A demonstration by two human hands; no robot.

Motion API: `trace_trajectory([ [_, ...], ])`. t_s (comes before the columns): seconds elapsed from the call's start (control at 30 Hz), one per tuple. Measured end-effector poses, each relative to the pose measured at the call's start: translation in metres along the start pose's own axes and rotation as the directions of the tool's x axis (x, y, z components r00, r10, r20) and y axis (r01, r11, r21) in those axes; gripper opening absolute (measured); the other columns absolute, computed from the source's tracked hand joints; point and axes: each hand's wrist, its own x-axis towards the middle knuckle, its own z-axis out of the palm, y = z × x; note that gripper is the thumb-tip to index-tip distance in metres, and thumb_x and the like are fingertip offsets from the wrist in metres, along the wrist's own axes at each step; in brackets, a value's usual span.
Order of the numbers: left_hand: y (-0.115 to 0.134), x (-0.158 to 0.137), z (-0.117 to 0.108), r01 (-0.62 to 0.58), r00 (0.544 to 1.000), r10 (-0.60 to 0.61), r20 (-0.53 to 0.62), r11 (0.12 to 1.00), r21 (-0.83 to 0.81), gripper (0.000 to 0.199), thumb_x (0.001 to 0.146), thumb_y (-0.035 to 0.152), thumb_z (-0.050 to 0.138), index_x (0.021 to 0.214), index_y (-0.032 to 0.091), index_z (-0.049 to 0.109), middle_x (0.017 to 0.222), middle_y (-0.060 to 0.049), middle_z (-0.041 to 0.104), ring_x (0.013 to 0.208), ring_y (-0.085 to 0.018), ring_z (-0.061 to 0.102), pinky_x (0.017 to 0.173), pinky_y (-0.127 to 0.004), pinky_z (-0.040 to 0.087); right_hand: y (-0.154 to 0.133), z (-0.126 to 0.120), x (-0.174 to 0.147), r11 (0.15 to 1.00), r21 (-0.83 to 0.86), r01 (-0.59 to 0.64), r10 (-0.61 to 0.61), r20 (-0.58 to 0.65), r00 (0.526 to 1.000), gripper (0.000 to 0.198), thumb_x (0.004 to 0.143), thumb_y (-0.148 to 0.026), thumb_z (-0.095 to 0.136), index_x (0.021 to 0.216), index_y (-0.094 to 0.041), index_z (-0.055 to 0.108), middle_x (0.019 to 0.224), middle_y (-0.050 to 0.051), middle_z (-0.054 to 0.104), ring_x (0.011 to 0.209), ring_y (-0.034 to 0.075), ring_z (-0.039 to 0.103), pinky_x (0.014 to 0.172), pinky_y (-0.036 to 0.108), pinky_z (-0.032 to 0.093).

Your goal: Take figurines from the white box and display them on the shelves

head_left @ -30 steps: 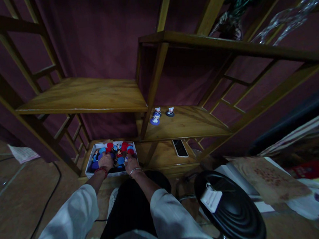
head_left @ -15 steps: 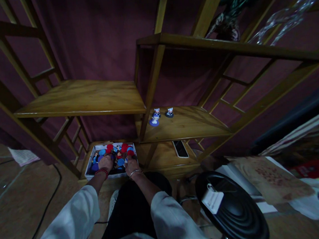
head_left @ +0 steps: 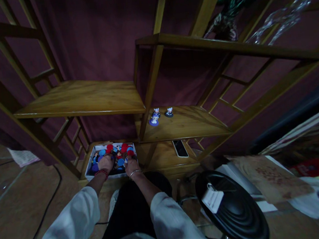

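A shallow white box [head_left: 89, 174] on the lowest shelf is filled with small figurines on red and blue round bases. Over its left half is my left hand [head_left: 105, 164], with fingers curled down among the figurines; what they grip is hidden. My right hand [head_left: 131, 166] is at the box's right side, its fingers closed on a small figurine [head_left: 126, 160] of which only a pale bit shows. A figurine with a red base [head_left: 124, 147] lies just beyond that hand.
On the middle shelf [head_left: 188, 122] stand a purple-based figurine [head_left: 153, 120] and two more beside it. A phone [head_left: 180, 149] lies on the lowest shelf. To the right is a black stool [head_left: 239, 213] with a white tag [head_left: 213, 200]. A cable [head_left: 47, 205] runs across the floor.
Both hands stay in the box with almost the same pose. The view has shifted very slightly.
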Motion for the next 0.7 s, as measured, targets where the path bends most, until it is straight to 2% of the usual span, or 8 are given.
trace_trajectory([
  [0.3,0.0003,0.0012,0.003,-0.01,0.999,0.01,0.031,1.0,0.014,0.031,0.08,0.028,0.041,0.104,0.019,0.057,0.102,-0.013,0.063,0.096,-0.026,0.059,0.075,-0.033,0.043,-0.0018,-0.0022,-0.0006,1.0,0.015,-0.008,0.009,-0.009,1.0,0.034,0.079,-0.013,0.048,0.112,-0.009,0.045,0.096,0.015,0.064,0.09,0.021,0.061,0.073,0.027,0.043],
  [0.5,0.0022,-0.0019,0.0022,-0.043,0.999,0.044,-0.032,0.999,0.023,0.033,0.08,0.033,0.04,0.106,0.024,0.058,0.114,-0.013,0.056,0.092,-0.025,0.059,0.073,-0.034,0.043,0.0,0.0,0.0002,0.998,0.058,-0.018,0.019,-0.019,1.0,0.028,0.078,-0.012,0.048,0.107,-0.01,0.048,0.094,0.014,0.064,0.088,0.02,0.061,0.071,0.026,0.042],
  [0.7,0.0064,-0.0051,-0.0032,-0.055,0.994,0.055,-0.095,0.998,0.005,0.033,0.082,0.033,0.04,0.105,0.02,0.061,0.109,-0.014,0.056,0.086,-0.021,0.06,0.076,-0.03,0.042,0.0004,0.0006,0.0017,0.997,0.073,-0.011,0.015,-0.054,0.998,0.03,0.076,-0.01,0.049,0.107,-0.01,0.047,0.092,0.014,0.065,0.086,0.02,0.061,0.071,0.026,0.042],
])
